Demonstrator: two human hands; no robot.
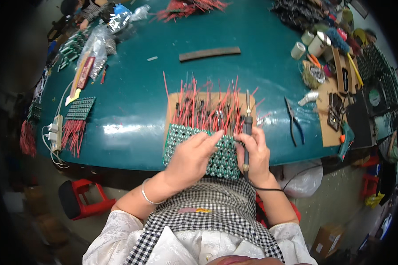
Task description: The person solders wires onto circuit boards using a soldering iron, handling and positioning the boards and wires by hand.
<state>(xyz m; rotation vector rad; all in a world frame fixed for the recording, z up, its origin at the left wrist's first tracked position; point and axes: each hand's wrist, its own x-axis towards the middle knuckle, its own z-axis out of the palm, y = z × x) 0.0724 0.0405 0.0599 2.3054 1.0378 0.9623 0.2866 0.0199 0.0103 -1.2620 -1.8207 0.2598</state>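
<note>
A green circuit board panel (225, 164) lies at the table's near edge, on a brown board (172, 100). Many red and black wires (188, 108) fan out from its far side. My left hand (191, 154) rests over the panel, its fingertips brought together at the panel's far edge beside the wires. Whatever those fingertips pinch is too small to make out. In my right hand (257, 152), a soldering iron (247, 128) is gripped along its dark handle, its metal tip pointing away from me. The right fingers also sit close to the panel's right corner.
Pliers (293, 121) lie right of the brown board. Farther off is a dark flat bar (210, 54). To the left are another wired panel (80, 109) and a power strip (57, 132). A glue gun (346, 139) lies at the right edge. A red stool (85, 198) stands below left.
</note>
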